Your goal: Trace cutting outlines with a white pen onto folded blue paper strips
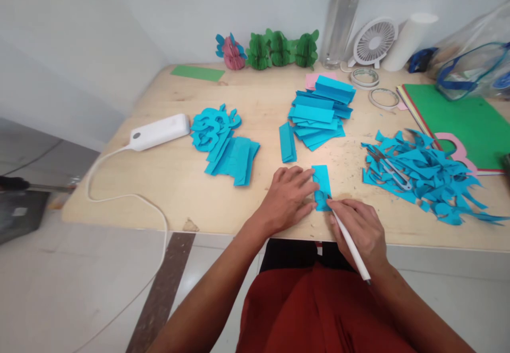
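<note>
A small blue paper strip [322, 175] lies near the front edge of the table with a curved line drawn on it. My left hand [287, 196] rests flat with fingers spread, its fingertips pressing on the strip's left side. In my right hand [360, 228] is a white pen [350, 244], its tip touching the lower right of the strip. One folded blue paper [287, 141] sits just beyond my left hand. Behind it is a pile of folded blue papers [319, 111]. To the left lie more folded blue pieces [237, 161] beside cut-out blue shapes [211, 127].
Blue scraps [426, 175] with a cutter [392, 167] on them spread at the right, by green sheets [466, 122]. Tape rolls [383, 98], a fan [374, 42], a bottle [345, 21] and green paper figures [281, 49] line the back. A corded white device [159, 131] lies left.
</note>
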{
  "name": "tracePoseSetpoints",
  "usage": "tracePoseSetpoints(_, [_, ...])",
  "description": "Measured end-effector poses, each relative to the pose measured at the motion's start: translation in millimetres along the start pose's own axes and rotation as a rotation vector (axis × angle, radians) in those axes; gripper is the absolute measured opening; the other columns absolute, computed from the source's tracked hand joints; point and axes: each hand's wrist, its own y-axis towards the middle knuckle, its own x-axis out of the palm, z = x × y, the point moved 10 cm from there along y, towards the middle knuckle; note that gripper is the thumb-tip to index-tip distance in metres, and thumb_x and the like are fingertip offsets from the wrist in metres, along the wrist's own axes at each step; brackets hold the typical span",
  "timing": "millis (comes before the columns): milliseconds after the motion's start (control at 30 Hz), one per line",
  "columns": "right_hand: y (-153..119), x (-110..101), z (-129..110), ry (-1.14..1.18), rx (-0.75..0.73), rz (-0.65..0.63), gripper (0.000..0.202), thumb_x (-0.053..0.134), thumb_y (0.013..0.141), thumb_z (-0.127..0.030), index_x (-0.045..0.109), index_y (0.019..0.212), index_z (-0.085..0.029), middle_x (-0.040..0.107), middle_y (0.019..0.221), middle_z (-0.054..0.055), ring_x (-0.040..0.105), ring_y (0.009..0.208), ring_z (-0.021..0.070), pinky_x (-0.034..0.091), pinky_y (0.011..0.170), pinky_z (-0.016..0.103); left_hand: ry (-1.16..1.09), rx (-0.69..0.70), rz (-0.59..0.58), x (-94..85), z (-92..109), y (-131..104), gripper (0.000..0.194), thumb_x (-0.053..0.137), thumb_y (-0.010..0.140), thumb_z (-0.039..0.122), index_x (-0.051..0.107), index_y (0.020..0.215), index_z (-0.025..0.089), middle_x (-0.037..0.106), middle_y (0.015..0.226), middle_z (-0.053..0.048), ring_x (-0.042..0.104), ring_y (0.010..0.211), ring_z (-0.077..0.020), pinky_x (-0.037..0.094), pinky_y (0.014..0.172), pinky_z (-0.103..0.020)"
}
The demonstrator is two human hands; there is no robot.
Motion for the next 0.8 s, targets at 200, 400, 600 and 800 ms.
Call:
tracePoseSetpoints(200, [2, -1, -1, 0.017, 0.008, 0.0, 0.031, 0.061, 0.084, -0.008, 0.062, 0.114, -0.015, 0.075, 0.096, 0.008, 0.064, 0.092, 0.0231, 0.047, 0.083, 0.036, 0.046, 0.057, -0.028, -0.2, 0, -2, 0.027, 0.053, 0.092, 0.035, 0.06, 0.116, 0.025, 0.046, 0.146, -0.006, 0.04, 0.128, -0.0293, 0.031, 0.106, -0.049])
tracePoseSetpoints(400, [1, -1, -1, 0.014, 0.007, 0.005, 0.035, 0.06, 0.084, -0.01, 0.062, 0.118, -0.016, 0.075, 0.097, 0.007, 0.064, 0.092, 0.023, 0.047, 0.084, 0.037, 0.073, 0.129, -0.058, -1.6, 0, -6, 0.031, 0.049, 0.094, 0.038, 0.059, 0.121, 0.027, 0.046, 0.147, -0.006, 0.039, 0.131, -0.0283, 0.029, 0.109, -0.049])
tracePoseSetpoints(600, [1, -1, 0, 0.009, 0.017, 0.007, 0.037, 0.061, 0.084, -0.01, 0.062, 0.12, -0.017, 0.075, 0.096, 0.007, 0.065, 0.092, 0.0231, 0.048, 0.084, 0.037, 0.099, 0.168, -0.039, -1.0, -1, -9, 0.034, 0.048, 0.095, 0.038, 0.057, 0.126, 0.028, 0.046, 0.147, -0.005, 0.039, 0.133, -0.0284, 0.029, 0.11, -0.049])
tracePoseSetpoints(800, [1, -1, -1, 0.02, 0.018, 0.006, 0.035, 0.062, 0.084, -0.01, 0.062, 0.118, -0.015, 0.075, 0.095, 0.007, 0.065, 0.091, 0.0235, 0.048, 0.084, 0.038, 0.109, 0.178, -0.048, 1.2, -1, -11, 0.036, 0.044, 0.096, 0.039, 0.055, 0.128, 0.026, 0.044, 0.149, -0.006, 0.037, 0.135, -0.0286, 0.026, 0.113, -0.05])
